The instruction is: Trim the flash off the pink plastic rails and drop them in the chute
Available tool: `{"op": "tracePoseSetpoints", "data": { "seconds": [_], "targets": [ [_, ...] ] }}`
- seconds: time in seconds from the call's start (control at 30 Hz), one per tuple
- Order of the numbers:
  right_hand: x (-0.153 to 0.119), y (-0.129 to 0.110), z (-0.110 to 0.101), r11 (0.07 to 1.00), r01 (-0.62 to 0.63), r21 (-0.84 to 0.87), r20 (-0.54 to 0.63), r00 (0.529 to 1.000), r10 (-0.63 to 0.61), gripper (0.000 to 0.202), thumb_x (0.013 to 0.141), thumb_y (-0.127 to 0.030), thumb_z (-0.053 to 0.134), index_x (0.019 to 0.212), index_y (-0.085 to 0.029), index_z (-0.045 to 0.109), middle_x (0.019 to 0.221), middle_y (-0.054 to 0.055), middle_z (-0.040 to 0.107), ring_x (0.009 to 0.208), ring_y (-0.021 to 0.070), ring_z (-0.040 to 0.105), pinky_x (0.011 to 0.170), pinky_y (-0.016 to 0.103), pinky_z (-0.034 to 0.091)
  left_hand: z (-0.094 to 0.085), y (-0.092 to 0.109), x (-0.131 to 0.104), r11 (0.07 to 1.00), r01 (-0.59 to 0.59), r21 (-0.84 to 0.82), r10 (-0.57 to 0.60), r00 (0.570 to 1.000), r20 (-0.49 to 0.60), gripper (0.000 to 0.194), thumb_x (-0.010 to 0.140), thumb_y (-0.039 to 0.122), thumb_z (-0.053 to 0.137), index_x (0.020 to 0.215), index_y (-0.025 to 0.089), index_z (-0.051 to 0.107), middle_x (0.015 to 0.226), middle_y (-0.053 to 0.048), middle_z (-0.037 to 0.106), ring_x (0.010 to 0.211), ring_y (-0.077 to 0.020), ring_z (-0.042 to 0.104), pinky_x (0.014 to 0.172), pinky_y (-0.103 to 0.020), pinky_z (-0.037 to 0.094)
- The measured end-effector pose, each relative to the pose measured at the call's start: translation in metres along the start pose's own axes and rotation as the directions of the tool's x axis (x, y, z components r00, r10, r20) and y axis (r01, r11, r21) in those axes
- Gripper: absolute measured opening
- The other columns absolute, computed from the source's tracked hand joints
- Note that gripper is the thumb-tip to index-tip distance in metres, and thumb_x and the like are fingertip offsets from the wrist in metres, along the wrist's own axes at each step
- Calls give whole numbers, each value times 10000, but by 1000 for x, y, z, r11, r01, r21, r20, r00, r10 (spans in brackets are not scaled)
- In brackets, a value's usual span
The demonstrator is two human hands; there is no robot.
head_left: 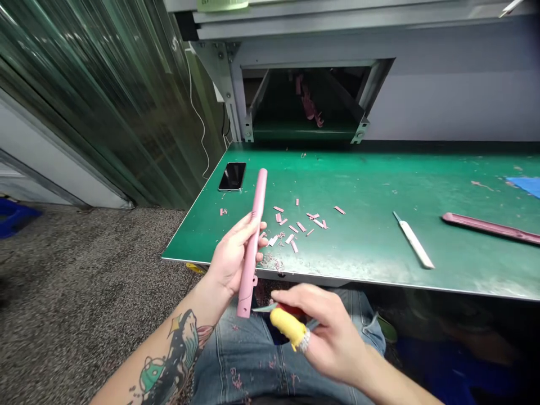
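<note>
My left hand is wrapped round a long pink plastic part, which slants over the table's front edge with its lower end above my lap. In my right hand is a knife with a thin blade and a partly hidden red handle. The blade's tip lies close to the part's lower end; whether they touch is unclear. A yellow cover sits on my right thumb. Small pink offcuts and shavings lie scattered on the green table right of the part.
A phone lies at the table's left. To the right are a white-handled knife, another long pink part and a blue cloth. Behind the table, a chute opening holds pink pieces. A clear strip curtain hangs at left.
</note>
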State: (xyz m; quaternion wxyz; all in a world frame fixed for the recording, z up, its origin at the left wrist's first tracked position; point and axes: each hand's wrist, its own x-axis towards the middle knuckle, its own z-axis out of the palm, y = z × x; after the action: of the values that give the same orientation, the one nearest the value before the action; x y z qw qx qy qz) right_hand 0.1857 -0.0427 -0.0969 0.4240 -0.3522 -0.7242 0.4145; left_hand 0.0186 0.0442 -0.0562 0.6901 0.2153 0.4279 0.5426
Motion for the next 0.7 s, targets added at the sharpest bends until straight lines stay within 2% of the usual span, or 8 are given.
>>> {"op": "tracePoseSetpoints", "data": {
  "seconds": [0.07, 0.13, 0.2, 0.43, 0.53, 0.6, 0.67, 0.7],
  "targets": [
    [12, -5, -12, 980, 133, -150, 60, 990, -125, 278, 848, -217, 622, 1121, -177, 659, 876, 59, 697, 751, 147, 605, 706, 271, 462, 3, -2, 0, 997, -2, 81, 1, 1000, 6, 352, 787, 190, 684, 1134, 184, 629, 895, -22, 616, 521, -59, 588, 329, -131, 446],
    [15, -4, -15, 958, 150, -245, 119, 985, -123, 274, 857, -224, 612, 1125, -186, 653, 898, 58, 695, 766, 152, 611, 711, 276, 464, 5, -4, 1, 990, -4, 140, 1, 1000, 25, 361, 783, 206, 689, 1140, 207, 637, 906, -23, 617, 522, -63, 586, 331, -136, 450],
    [14, -1, -13, 943, 136, -304, 126, 987, -101, 266, 869, -238, 599, 1127, -205, 652, 906, 52, 691, 771, 153, 612, 712, 279, 465, 6, -6, 2, 983, -2, 183, -7, 999, 46, 354, 784, 213, 687, 1135, 220, 646, 900, -21, 611, 523, -59, 579, 342, -134, 452],
    [10, 5, -12, 927, 106, -360, 41, 994, -98, 230, 855, -250, 629, 1075, -209, 679, 878, 42, 692, 748, 147, 614, 701, 273, 467, 10, -10, 2, 953, 23, 303, -49, 996, 78, 396, 772, 261, 699, 1164, 265, 640, 922, -16, 600, 512, -42, 542, 347, -123, 438],
    [5, 8, -9, 914, 157, -375, -75, 977, -198, 301, 829, -183, 641, 1128, -208, 659, 910, 59, 678, 781, 163, 600, 711, 289, 461, 12, -9, 0, 942, 21, 335, -48, 996, 75, 427, 767, 262, 702, 1187, 276, 626, 926, -13, 596, 518, -45, 537, 353, -127, 434],
    [5, 9, -3, 953, 127, -276, -265, 943, -202, 330, 825, -148, 628, 1149, -210, 640, 925, 63, 662, 808, 165, 591, 719, 288, 461, 13, -9, -1, 938, 11, 348, -40, 996, 74, 458, 773, 263, 695, 1221, 280, 602, 932, -18, 603, 536, -57, 549, 367, -137, 442],
    [9, 10, 5, 1000, 5, 0, -403, 915, -5, 284, 838, -185, 620, 1120, -210, 638, 889, 46, 645, 773, 147, 577, 690, 265, 460, 15, -9, -1, 934, -20, 357, -10, 997, 80, 516, 777, 254, 691, 1274, 289, 558, 929, -21, 616, 571, -74, 568, 401, -154, 464],
    [13, 10, 10, 982, -70, 178, -392, 910, 136, 257, 838, -225, 627, 1094, -208, 642, 850, 32, 632, 720, 131, 558, 655, 249, 454, 17, -9, -1, 931, -46, 361, 15, 996, 88, 544, 780, 248, 689, 1299, 296, 534, 922, -18, 622, 595, -81, 576, 435, -163, 482]
  ]
}}
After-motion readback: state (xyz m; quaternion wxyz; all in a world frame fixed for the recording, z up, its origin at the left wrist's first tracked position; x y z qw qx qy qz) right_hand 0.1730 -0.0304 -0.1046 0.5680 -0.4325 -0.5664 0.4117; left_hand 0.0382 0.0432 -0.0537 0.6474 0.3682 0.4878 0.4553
